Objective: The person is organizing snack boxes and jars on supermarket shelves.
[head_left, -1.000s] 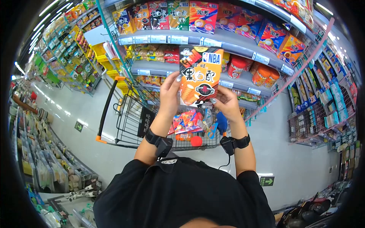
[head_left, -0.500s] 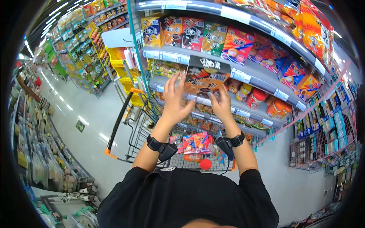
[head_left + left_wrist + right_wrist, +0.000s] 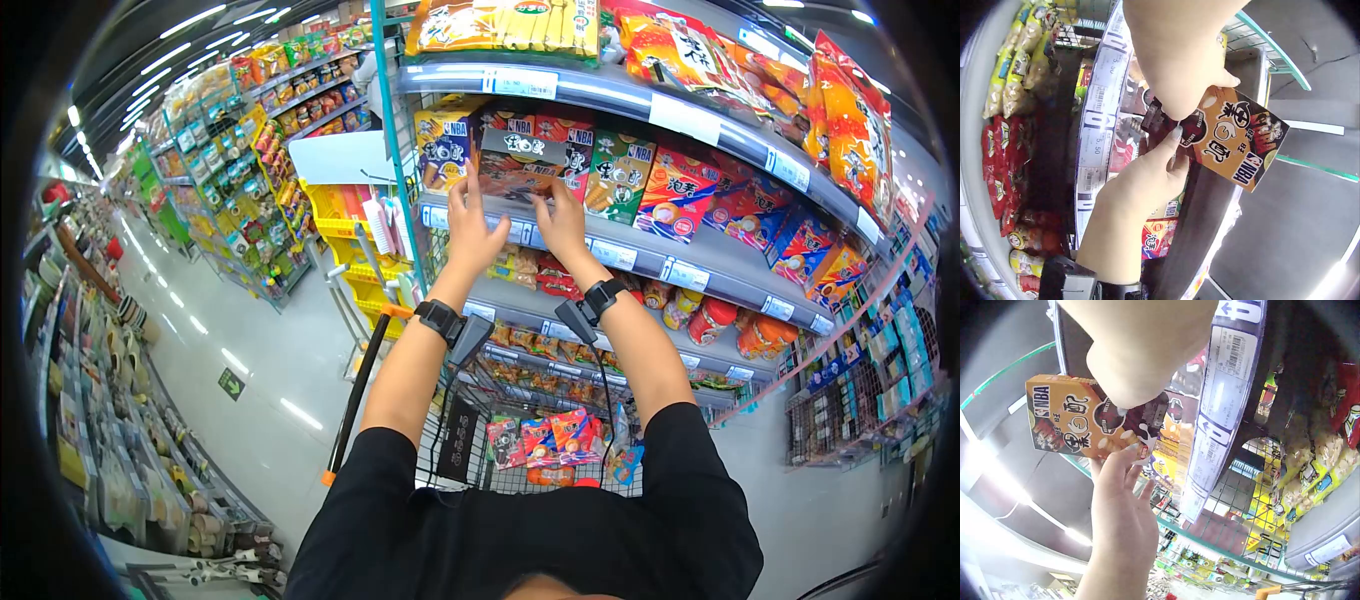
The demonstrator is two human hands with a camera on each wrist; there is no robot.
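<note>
In the head view, an orange and black snack box (image 3: 522,182) marked NBA is between my two hands, tilted, at the front of a shelf row of similar boxes. My left hand (image 3: 470,232) holds its left side, with the index finger stretched up along it. My right hand (image 3: 566,228) grips the lower right part. The left wrist view shows the right thumb (image 3: 1171,139) pressed on the front of the box (image 3: 1225,134). From the right wrist, the left thumb (image 3: 1119,459) lies on the printed front, and its other fingers are below the box edge.
Beside the box stand a purple-yellow box (image 3: 443,150), a green box (image 3: 618,170) and a red-blue box (image 3: 677,195). A shelf edge with price tags (image 3: 640,262) runs below. A shopping cart handle (image 3: 360,400) is at lower left; red-blue packs (image 3: 555,437) lie in the cart.
My hands have carried the box forward and up from above the cart to the upper shelf row. The box has tipped so its dark top shows. The view has shifted toward the shelf.
</note>
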